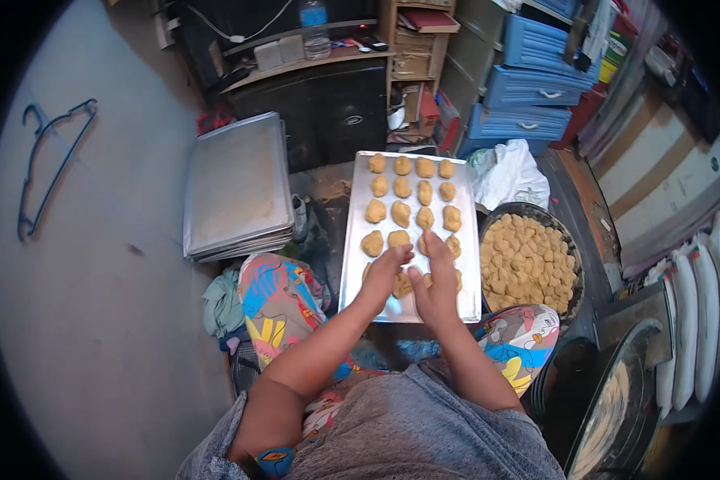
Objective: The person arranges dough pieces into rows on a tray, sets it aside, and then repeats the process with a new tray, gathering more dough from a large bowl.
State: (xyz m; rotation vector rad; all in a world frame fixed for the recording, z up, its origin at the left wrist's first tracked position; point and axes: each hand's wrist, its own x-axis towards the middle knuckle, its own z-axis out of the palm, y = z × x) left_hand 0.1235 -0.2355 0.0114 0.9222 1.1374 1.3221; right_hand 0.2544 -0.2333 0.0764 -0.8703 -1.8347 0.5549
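A metal baking tray [349, 264] lies in front of me, bearing rows of brown dough lumps [402, 188]. Both hands are over its near half, close above the lower rows. My left hand [386, 274] reaches in from the left, its fingers lying together and pointing right, beside a lump [398, 238]. My right hand [434, 282] is just to its right, fingers stretched forward and thumb apart, near another lump [453, 246]. No dough shows in the gap between the hands. The hands partly hide the nearest lumps.
A black tub [582, 276] heaped with dough pieces [528, 260] stands right of the tray, with a white plastic bag [514, 178] behind it. Stacked baking trays [238, 188] are at the left. Blue drawers [532, 86] stand at the back right. A large round pan [616, 408] leans at the lower right.
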